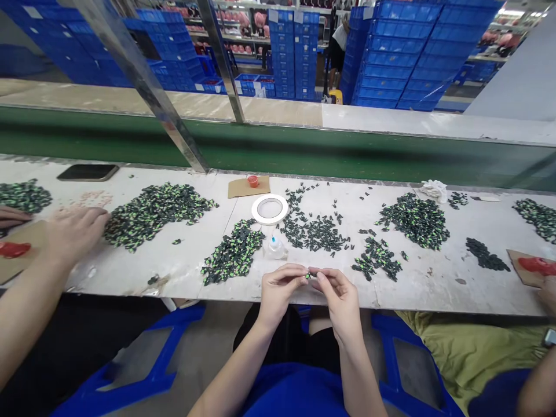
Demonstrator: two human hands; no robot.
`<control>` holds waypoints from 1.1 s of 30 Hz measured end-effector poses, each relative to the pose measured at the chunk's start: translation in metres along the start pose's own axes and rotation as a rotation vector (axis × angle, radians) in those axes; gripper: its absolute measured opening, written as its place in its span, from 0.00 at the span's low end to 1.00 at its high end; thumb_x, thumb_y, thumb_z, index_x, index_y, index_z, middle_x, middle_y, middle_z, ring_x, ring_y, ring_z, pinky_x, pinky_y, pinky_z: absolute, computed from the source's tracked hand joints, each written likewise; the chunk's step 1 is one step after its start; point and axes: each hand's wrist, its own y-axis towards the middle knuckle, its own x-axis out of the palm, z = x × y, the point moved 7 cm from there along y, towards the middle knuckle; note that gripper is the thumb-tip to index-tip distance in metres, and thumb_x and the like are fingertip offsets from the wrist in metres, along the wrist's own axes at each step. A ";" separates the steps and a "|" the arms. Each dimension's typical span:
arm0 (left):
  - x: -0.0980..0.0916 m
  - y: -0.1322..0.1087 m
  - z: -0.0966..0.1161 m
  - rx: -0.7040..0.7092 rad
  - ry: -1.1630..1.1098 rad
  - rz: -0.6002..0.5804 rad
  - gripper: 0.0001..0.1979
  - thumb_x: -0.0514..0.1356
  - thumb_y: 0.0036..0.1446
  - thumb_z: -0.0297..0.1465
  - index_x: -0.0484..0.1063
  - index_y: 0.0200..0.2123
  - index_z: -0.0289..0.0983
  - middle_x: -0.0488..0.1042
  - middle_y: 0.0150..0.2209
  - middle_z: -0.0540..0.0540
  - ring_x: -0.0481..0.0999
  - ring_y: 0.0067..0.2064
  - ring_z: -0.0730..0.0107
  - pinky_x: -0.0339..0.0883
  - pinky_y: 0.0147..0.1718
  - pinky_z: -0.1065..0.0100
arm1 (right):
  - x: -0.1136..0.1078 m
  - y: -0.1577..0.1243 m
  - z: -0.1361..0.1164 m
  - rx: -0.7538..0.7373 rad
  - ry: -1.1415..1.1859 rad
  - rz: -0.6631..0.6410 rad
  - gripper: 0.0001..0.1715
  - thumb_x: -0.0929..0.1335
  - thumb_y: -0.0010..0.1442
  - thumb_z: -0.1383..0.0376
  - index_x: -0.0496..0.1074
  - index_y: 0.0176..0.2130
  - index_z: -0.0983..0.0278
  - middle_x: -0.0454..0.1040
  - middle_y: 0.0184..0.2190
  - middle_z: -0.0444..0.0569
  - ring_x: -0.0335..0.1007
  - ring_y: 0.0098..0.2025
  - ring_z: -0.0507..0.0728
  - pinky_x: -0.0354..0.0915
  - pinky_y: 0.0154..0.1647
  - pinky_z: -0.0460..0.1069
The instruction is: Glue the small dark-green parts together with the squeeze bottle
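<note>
My left hand [278, 286] and my right hand [336, 291] meet at the table's front edge, fingers pinched together on one small green-and-black part [309, 274]. Just beyond them stands a small clear glue bottle [275, 248]. To its left lies a pile of green-and-black parts [233, 255]; ahead lies a spread of dark parts [313, 230]. A white tape roll [270, 209] lies flat further back.
A co-worker's hand [72, 231] at the left rests by a large green-and-black pile [154, 211]; another person sits at the right. Cardboard with a red cup [252, 180], a phone [88, 172], more piles [414, 219], a green conveyor belt [304, 150] behind.
</note>
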 end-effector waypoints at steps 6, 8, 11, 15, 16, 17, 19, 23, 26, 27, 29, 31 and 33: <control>-0.001 -0.004 -0.001 -0.041 -0.094 0.066 0.08 0.72 0.40 0.34 0.80 0.25 0.39 0.78 0.29 0.44 0.78 0.32 0.68 0.74 0.33 0.70 | 0.006 -0.005 -0.008 -0.049 -0.030 0.001 0.16 0.72 0.51 0.55 0.74 0.32 0.66 0.78 0.33 0.52 0.77 0.36 0.57 0.74 0.42 0.52; 0.000 -0.005 -0.002 -0.049 -0.128 0.063 0.07 0.72 0.40 0.33 0.80 0.25 0.39 0.78 0.29 0.44 0.78 0.32 0.69 0.74 0.32 0.72 | 0.006 -0.006 -0.009 -0.071 -0.043 0.016 0.16 0.72 0.52 0.55 0.75 0.32 0.66 0.78 0.32 0.52 0.76 0.35 0.57 0.74 0.41 0.52; 0.000 -0.006 -0.002 -0.067 -0.151 0.066 0.06 0.71 0.41 0.33 0.80 0.26 0.40 0.78 0.29 0.45 0.78 0.33 0.70 0.74 0.34 0.73 | 0.007 -0.008 -0.012 -0.122 -0.080 0.019 0.13 0.71 0.53 0.57 0.75 0.32 0.66 0.78 0.33 0.52 0.76 0.36 0.57 0.73 0.41 0.51; -0.002 -0.007 0.000 -0.132 -0.098 0.073 0.09 0.72 0.39 0.35 0.80 0.25 0.38 0.78 0.30 0.43 0.79 0.33 0.66 0.75 0.35 0.68 | 0.008 -0.010 -0.015 -0.226 -0.182 0.021 0.11 0.69 0.56 0.60 0.75 0.32 0.66 0.77 0.34 0.52 0.76 0.38 0.56 0.73 0.41 0.50; -0.003 -0.007 0.001 -0.151 -0.077 0.075 0.10 0.72 0.39 0.35 0.80 0.26 0.37 0.79 0.30 0.42 0.79 0.34 0.64 0.75 0.36 0.66 | 0.008 -0.010 -0.015 -0.251 -0.207 0.020 0.10 0.69 0.57 0.60 0.74 0.33 0.66 0.77 0.34 0.52 0.75 0.38 0.56 0.73 0.41 0.50; -0.004 -0.008 0.001 -0.171 -0.059 0.077 0.11 0.71 0.39 0.36 0.80 0.26 0.36 0.79 0.31 0.41 0.79 0.34 0.63 0.76 0.37 0.65 | 0.008 -0.010 -0.015 -0.275 -0.227 0.018 0.10 0.69 0.57 0.60 0.74 0.33 0.66 0.77 0.34 0.52 0.75 0.38 0.56 0.73 0.41 0.50; -0.006 -0.009 0.001 -0.211 -0.043 0.087 0.14 0.71 0.38 0.36 0.80 0.29 0.34 0.79 0.32 0.40 0.80 0.35 0.61 0.76 0.38 0.63 | 0.008 -0.010 -0.016 -0.323 -0.255 0.009 0.09 0.68 0.58 0.62 0.74 0.33 0.66 0.76 0.35 0.52 0.75 0.39 0.56 0.72 0.42 0.50; -0.010 -0.013 -0.002 -0.271 -0.070 0.105 0.20 0.72 0.37 0.33 0.79 0.36 0.31 0.79 0.33 0.39 0.80 0.34 0.61 0.77 0.38 0.64 | 0.010 -0.014 -0.023 -0.469 -0.335 0.002 0.05 0.68 0.58 0.65 0.74 0.33 0.65 0.76 0.35 0.52 0.75 0.40 0.56 0.73 0.41 0.51; -0.010 -0.013 -0.001 -0.285 -0.077 0.108 0.19 0.71 0.37 0.30 0.78 0.36 0.30 0.79 0.32 0.40 0.80 0.32 0.64 0.77 0.36 0.67 | 0.010 -0.016 -0.028 -0.530 -0.387 -0.013 0.03 0.68 0.58 0.68 0.74 0.33 0.65 0.76 0.34 0.51 0.75 0.38 0.55 0.73 0.40 0.50; -0.009 -0.013 0.001 -0.285 -0.076 0.109 0.18 0.70 0.37 0.29 0.78 0.36 0.30 0.79 0.32 0.40 0.80 0.32 0.65 0.77 0.36 0.68 | 0.009 -0.016 -0.029 -0.525 -0.397 -0.025 0.03 0.68 0.58 0.68 0.74 0.34 0.64 0.76 0.34 0.51 0.75 0.38 0.55 0.73 0.39 0.49; -0.007 -0.013 0.004 -0.283 -0.067 0.103 0.18 0.70 0.37 0.28 0.78 0.36 0.30 0.79 0.32 0.41 0.79 0.31 0.66 0.77 0.35 0.70 | 0.007 -0.015 -0.029 -0.490 -0.404 -0.052 0.05 0.69 0.57 0.68 0.74 0.37 0.64 0.77 0.34 0.50 0.75 0.36 0.54 0.73 0.39 0.49; -0.005 -0.012 0.009 -0.282 -0.050 0.090 0.19 0.69 0.37 0.27 0.78 0.37 0.30 0.79 0.32 0.41 0.79 0.31 0.66 0.77 0.34 0.70 | 0.004 -0.012 -0.029 -0.438 -0.396 -0.076 0.08 0.70 0.55 0.68 0.73 0.39 0.64 0.77 0.35 0.50 0.76 0.36 0.55 0.74 0.39 0.49; -0.004 -0.012 0.011 -0.286 -0.031 0.072 0.19 0.69 0.37 0.27 0.78 0.38 0.29 0.79 0.33 0.40 0.80 0.31 0.65 0.77 0.35 0.69 | 0.002 -0.010 -0.028 -0.389 -0.376 -0.101 0.10 0.70 0.54 0.67 0.72 0.39 0.65 0.77 0.34 0.50 0.76 0.35 0.55 0.74 0.39 0.49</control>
